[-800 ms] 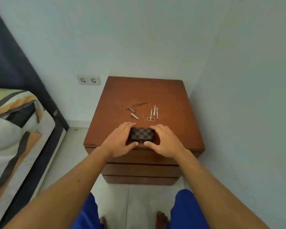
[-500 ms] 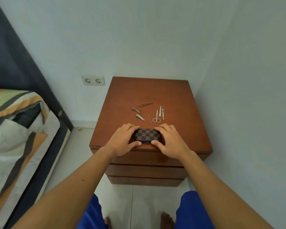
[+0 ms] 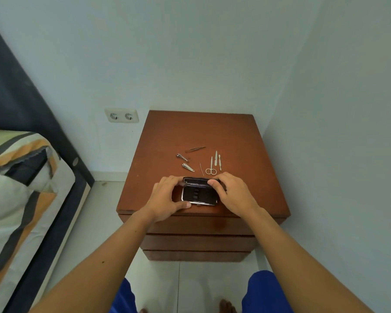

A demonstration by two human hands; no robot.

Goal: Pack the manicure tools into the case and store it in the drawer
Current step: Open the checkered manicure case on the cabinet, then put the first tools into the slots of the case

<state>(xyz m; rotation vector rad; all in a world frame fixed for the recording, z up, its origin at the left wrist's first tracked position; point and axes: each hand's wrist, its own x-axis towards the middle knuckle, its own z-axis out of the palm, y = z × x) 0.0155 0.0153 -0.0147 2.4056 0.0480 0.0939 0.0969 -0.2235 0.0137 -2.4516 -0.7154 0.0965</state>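
From the head camera, the case (image 3: 199,194) lies open near the front edge of the brown nightstand surface (image 3: 235,136), its dark inside facing up. The left hand (image 3: 165,198) and right hand (image 3: 233,194) grip its two ends, fingers (image 3: 213,182) curled over the raised lid. Just behind lie scissors (image 3: 210,169), two clippers (image 3: 187,167) and tweezers (image 3: 195,149).
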